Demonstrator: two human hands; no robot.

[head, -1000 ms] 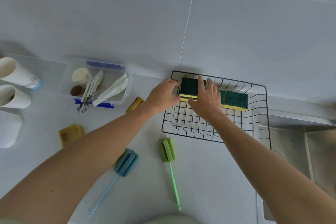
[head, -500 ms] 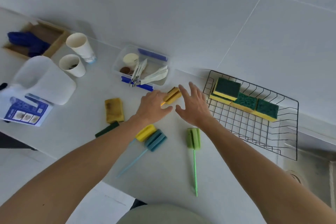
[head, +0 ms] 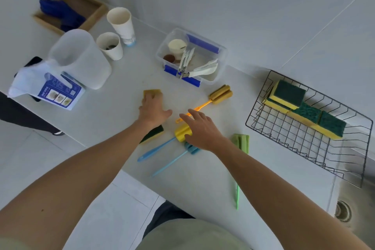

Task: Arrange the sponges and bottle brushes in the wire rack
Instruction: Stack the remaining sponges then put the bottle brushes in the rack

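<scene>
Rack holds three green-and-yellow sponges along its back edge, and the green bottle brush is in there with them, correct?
Not quite. The head view shows the three sponges in the wire rack, but the green bottle brush lies on the counter outside it, beside the right hand.

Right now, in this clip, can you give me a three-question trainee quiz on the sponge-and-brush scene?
1. True or false: the wire rack already holds green-and-yellow sponges.
2. Which thing does the left hand rest on? A) paper cup B) tan sponge C) green brush
3. Fill in: the brush with the orange handle lies ____ the rack.

Key: 1 true; 2 B; 3 outside
</scene>
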